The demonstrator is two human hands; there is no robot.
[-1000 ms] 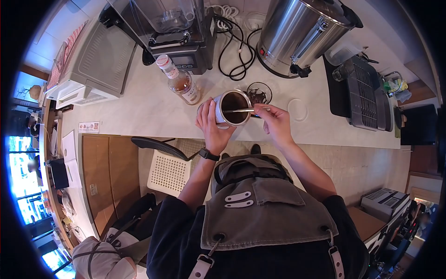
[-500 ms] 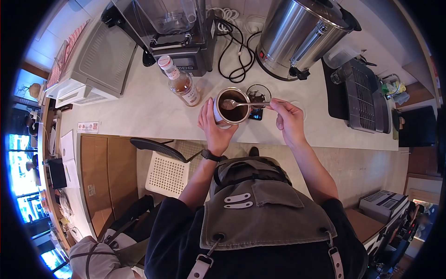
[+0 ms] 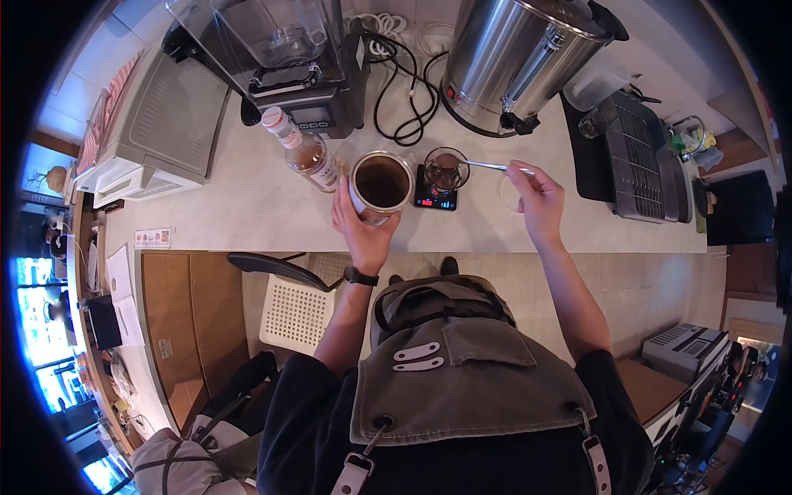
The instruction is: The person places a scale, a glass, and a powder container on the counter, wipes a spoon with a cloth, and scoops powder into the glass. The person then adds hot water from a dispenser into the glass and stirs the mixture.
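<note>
My left hand is wrapped around an open jar of brown powder, tilted toward me above the counter. My right hand pinches the handle of a metal spoon. The spoon's bowl, heaped with brown powder, is over a small clear glass. Under that glass is a black digital scale with lit red and blue digits. To the left of the jar, close to my left hand, stands a glass bottle of amber liquid with a pale cap.
A blender and a steel urn with a tap stand at the back, black cables between them. A grey dish rack is at right, a white microwave-like appliance at left. A perforated cream stool is below.
The spoon has moved right, out of the jar to over the glass, carrying powder. My left hand and the jar have shifted slightly left. The scale's lit display now shows.
</note>
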